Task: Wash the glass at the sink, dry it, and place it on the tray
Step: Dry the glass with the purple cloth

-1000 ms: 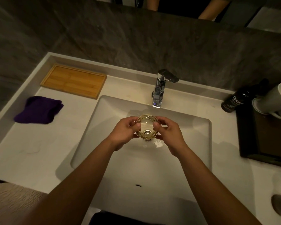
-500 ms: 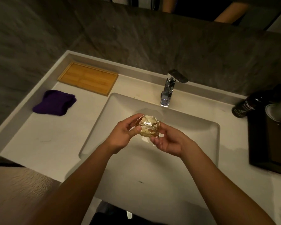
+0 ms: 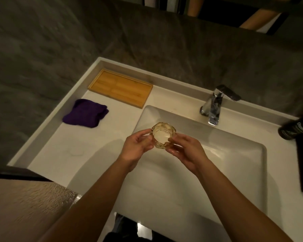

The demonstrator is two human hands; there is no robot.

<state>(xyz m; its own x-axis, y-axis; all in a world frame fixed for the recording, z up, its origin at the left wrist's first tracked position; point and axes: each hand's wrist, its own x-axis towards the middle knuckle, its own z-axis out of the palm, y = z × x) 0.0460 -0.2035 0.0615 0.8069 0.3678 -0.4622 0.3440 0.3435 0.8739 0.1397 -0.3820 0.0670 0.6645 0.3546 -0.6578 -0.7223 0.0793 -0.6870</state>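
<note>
Both hands hold the amber faceted glass (image 3: 163, 135) over the left edge of the sink basin (image 3: 234, 154): the left hand (image 3: 138, 147) clasps it from nine o'clock, the right hand (image 3: 185, 151) from four o'clock, fingers wrapped on its sides. At eleven o'clock from the glass lies the bamboo tray (image 3: 121, 89) against the back rim of the white tabletop (image 3: 59, 151); a folded purple cloth (image 3: 86, 113) sits at ten o'clock. The chrome faucet (image 3: 215, 103) stands at two o'clock. A dark bottle (image 3: 296, 128) at three o'clock is cut off, its white label too blurred to read.
</note>
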